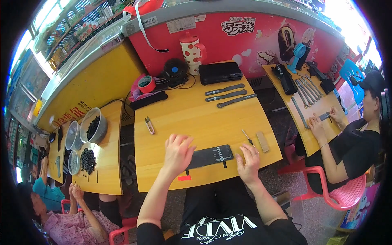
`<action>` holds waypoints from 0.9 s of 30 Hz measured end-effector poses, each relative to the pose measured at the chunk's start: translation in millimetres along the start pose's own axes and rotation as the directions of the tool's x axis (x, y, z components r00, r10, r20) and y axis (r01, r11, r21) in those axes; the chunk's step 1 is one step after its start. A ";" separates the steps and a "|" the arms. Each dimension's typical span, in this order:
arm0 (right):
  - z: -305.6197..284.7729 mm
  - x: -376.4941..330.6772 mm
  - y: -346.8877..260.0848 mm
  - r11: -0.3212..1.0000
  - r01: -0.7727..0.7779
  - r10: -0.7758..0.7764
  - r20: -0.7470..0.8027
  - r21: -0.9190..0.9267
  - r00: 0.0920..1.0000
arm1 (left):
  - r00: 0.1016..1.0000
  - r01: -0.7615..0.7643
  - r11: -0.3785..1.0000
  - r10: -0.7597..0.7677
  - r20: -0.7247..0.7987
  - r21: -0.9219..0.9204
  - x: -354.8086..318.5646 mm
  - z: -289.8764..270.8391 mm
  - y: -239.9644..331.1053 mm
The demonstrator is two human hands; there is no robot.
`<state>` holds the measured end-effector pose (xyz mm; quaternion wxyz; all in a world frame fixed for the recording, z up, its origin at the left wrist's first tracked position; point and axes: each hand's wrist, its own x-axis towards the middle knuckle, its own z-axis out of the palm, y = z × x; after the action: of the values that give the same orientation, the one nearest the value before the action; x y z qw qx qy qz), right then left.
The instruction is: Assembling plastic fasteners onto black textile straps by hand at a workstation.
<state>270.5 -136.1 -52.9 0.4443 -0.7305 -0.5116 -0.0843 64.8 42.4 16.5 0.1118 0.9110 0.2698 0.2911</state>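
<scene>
In front of me lies a flat dark grey strap-like piece (200,158) with a row of white printed shapes near its right end. My left hand (178,154) is raised over the piece's left end, its fingers loosely bent, with nothing seen in them. Just off the right end is my right hand (248,162), thumb and fingers apart, holding nothing. A short black tab (225,164) sticks out below the piece's near edge. Close to the table's front edge, below my left hand, is a red strip (184,178).
Thread snips (150,125), a thin pen-like tool (247,137) and a tan block (262,142) lie around. Farther back are grey straps (224,89), a black case (220,73), a fan (175,70) and a dotted tumbler (191,55). People work at tables on both sides.
</scene>
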 end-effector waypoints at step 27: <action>0.4 -6.7 0.4 0.963 -0.122 0.124 0.005 0.240 0.992 | 0.956 0.204 0.947 -0.138 0.260 -0.249 134.4 64.2 35.0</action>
<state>267.6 -140.4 -57.3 0.5361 -0.7015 -0.4695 0.0021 209.7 85.2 40.5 0.2929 0.8882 0.2900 0.2029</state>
